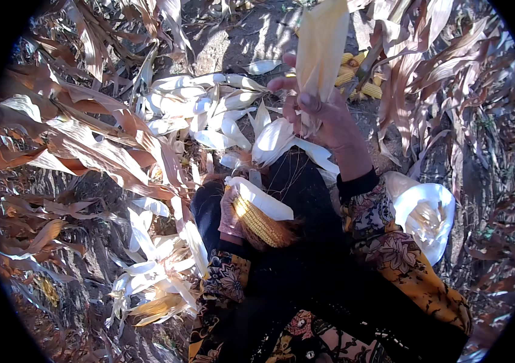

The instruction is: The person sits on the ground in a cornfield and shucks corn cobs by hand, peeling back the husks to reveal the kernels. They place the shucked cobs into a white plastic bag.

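A partly husked ear of yellow corn (259, 221) lies across my lap, gripped by my left hand (230, 217). One pale husk leaf (264, 199) still covers its upper side, and brown silk hangs around its tip. Raised in front of me, my right hand (330, 119) has a broad cream husk (322, 50) between thumb and fingers; some of the fingers are spread. Below that hand, more loose husk (273, 141) lies by my dark-clothed knee (291, 174).
Pale husks are heaped ahead (203, 106) and at lower left (157, 272). Bare yellow cobs (353, 75) lie on the soil beyond my right hand. A white sack (425, 218) with husk inside stands at right. Dry corn stalks (89, 131) reach in from the left.
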The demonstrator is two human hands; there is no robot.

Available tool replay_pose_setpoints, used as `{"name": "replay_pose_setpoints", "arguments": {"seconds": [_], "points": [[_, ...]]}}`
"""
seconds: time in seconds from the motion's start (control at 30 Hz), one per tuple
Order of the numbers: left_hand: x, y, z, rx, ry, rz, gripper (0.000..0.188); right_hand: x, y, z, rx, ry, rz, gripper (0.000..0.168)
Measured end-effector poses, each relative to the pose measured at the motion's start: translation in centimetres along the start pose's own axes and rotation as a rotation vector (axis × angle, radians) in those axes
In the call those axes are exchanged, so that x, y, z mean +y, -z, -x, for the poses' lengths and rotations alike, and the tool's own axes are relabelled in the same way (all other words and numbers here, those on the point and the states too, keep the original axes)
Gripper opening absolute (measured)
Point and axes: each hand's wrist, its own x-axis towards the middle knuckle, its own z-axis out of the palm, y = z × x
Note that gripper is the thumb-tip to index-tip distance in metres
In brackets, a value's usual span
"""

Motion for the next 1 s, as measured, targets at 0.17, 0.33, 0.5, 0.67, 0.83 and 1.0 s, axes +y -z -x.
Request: {"name": "replay_pose_setpoints", "arguments": {"seconds": [0.17,0.33,0.5,0.67,0.83,1.0], "points": [[0.5,5.2,0.8,0.159,-0.095,-0.259,0.041,12.7,12.1,15.0,-0.245,-0.483,1.310,0.039],[-1.3,2.5,1.0,0.154,0.102,-0.367,0.047,5.3,12.5,32.3,0.445,-0.714,0.837,0.025],[-1.8,0.9,0.7,0.119,0.207,-0.420,0.053,-3.5,16.2,42.8,0.782,-1.093,1.505,0.020],[-2.4,1.5,0.2,0.116,0.148,-0.517,0.059,-1.0,22.2,43.0,0.444,-1.203,1.787,0.015],[-2.7,2.2,0.2,0.140,0.113,-0.539,0.058,6.8,27.9,37.5,0.110,-1.012,1.940,0.017],[-3.6,-0.5,1.7,0.281,-0.034,-0.600,0.050,17.0,30.9,37.3,0.246,-0.826,1.846,0.042]]}}
